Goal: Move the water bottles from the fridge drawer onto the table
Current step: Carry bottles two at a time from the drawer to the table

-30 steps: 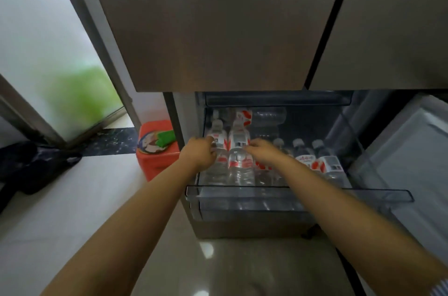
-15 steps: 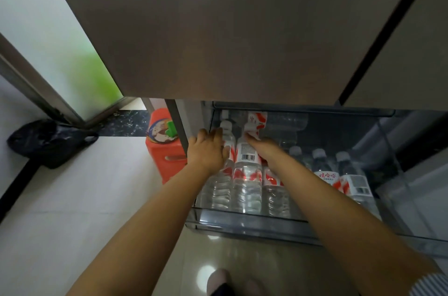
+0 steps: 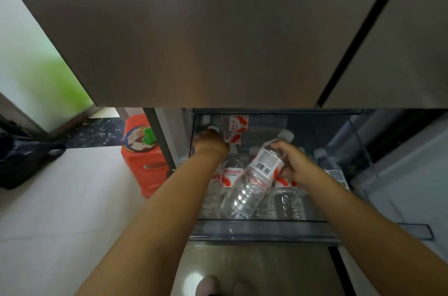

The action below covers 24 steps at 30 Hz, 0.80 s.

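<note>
The clear fridge drawer (image 3: 261,231) stands pulled out below the closed upper doors. Several clear water bottles with red and white labels stand in it. My right hand (image 3: 292,164) grips one water bottle (image 3: 254,179) round its label and holds it tilted above the others, cap toward the back. My left hand (image 3: 211,144) is curled round the top of another bottle (image 3: 213,128) at the drawer's back left; only that bottle's white cap shows. An upright bottle (image 3: 231,172) stands between my hands.
The closed brown fridge doors (image 3: 206,29) hang low over the drawer. A red plastic stool (image 3: 143,157) stands left of the fridge on the pale tile floor. A black bag (image 3: 21,160) lies at the far left. The open lower fridge door (image 3: 407,186) is on the right.
My right hand has lifted a bottle out of the row and tilted it toward me. My left hand has stayed on the bottle at the back left. The view has tipped lower.
</note>
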### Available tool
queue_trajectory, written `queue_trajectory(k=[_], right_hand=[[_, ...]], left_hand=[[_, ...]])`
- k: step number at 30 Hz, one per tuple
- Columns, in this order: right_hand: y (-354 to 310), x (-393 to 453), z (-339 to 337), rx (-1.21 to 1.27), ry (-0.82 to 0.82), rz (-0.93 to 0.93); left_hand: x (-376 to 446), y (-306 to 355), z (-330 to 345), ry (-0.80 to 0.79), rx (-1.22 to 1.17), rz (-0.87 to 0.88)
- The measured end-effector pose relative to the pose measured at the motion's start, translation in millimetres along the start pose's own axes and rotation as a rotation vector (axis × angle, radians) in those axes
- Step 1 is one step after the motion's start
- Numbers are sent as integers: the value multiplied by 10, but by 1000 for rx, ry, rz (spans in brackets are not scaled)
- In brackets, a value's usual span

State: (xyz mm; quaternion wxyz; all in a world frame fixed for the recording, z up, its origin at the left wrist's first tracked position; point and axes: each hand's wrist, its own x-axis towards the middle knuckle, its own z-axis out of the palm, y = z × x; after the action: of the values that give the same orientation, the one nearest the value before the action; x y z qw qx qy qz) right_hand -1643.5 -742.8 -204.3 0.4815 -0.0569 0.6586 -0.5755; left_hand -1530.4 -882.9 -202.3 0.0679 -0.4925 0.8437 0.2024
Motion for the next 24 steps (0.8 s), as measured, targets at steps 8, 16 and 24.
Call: queue_trajectory(k=[8,16,24], right_hand=[[104,-173,-135,358,46,-61],[128,-367,-112,295,103,-177],[-35,-694,43,113,60,-475]], left_hand=[[85,-23,-59,-155,-506,-31],[-198,-38,-307,-191,-751,148],[-721,46,-542,-130,-699,339]])
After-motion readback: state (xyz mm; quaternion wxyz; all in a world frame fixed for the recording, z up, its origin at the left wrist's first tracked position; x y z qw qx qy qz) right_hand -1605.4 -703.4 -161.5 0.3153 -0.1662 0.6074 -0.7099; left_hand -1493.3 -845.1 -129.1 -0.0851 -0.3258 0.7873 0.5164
